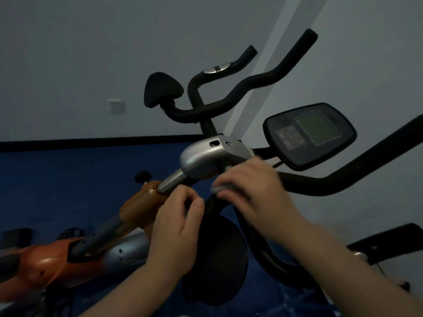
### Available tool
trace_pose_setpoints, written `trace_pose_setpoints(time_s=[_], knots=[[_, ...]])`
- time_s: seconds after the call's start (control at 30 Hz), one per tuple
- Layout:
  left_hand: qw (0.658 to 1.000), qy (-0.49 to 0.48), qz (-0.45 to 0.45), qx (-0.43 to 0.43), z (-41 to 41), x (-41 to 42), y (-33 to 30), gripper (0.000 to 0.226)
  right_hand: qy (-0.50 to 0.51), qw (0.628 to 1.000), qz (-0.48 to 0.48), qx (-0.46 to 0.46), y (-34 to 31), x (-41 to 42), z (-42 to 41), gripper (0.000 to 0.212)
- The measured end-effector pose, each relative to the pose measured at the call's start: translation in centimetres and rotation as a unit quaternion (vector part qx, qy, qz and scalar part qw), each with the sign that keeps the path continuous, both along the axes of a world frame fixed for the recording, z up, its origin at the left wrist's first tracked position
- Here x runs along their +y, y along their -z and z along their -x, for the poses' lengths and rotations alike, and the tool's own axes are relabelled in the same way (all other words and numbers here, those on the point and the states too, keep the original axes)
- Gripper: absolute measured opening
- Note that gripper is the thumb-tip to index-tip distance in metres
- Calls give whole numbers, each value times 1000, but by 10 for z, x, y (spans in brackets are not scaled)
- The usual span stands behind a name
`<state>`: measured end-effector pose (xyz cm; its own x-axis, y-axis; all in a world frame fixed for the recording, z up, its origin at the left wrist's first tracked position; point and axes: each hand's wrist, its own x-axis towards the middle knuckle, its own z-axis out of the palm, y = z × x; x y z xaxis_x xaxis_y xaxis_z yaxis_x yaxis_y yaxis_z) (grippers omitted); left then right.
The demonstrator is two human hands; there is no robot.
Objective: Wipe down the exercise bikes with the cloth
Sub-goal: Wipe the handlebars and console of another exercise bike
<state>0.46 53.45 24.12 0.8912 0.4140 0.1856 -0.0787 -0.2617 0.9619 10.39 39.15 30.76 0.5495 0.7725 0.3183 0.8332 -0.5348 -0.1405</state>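
Observation:
An orange and silver exercise bike (pixel 139 207) fills the view, tilted, with black handlebars (pixel 320 184) and a dark console (pixel 309 136). My right hand (pixel 254 195) is shut on a small grey cloth (pixel 225 187) and presses it on the black bar just below the silver stem cover (pixel 201 156). That hand is blurred. My left hand (pixel 178 227) sits beside the silver post (pixel 170 181), thumb and fingers curled close together, with nothing visible in it. A round black pad (pixel 219 259) lies under both hands.
A second set of black handlebars (pixel 240 90) with a black pad (pixel 160 89) stands behind, near the grey wall. A wall socket (pixel 116 106) is at the left. Blue flooring (pixel 68 179) lies below. Cables (pixel 71 233) rest on the floor at the left.

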Motion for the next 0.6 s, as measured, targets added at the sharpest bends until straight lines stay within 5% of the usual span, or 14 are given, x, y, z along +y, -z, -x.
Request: trace_pose_setpoints(time_s=[0.2,0.47,0.6], knots=[[1000,9,-4,-1,1,0,-3,29,-48,988,144,-21,-1,-22,-3,48],[1000,-6,-4,-1,1,-1,-5,30,-28,995,68,-68,-5,-3,-8,27],[1000,-5,2,2,2,-2,-5,31,-79,982,135,-104,-5,5,-6,20]])
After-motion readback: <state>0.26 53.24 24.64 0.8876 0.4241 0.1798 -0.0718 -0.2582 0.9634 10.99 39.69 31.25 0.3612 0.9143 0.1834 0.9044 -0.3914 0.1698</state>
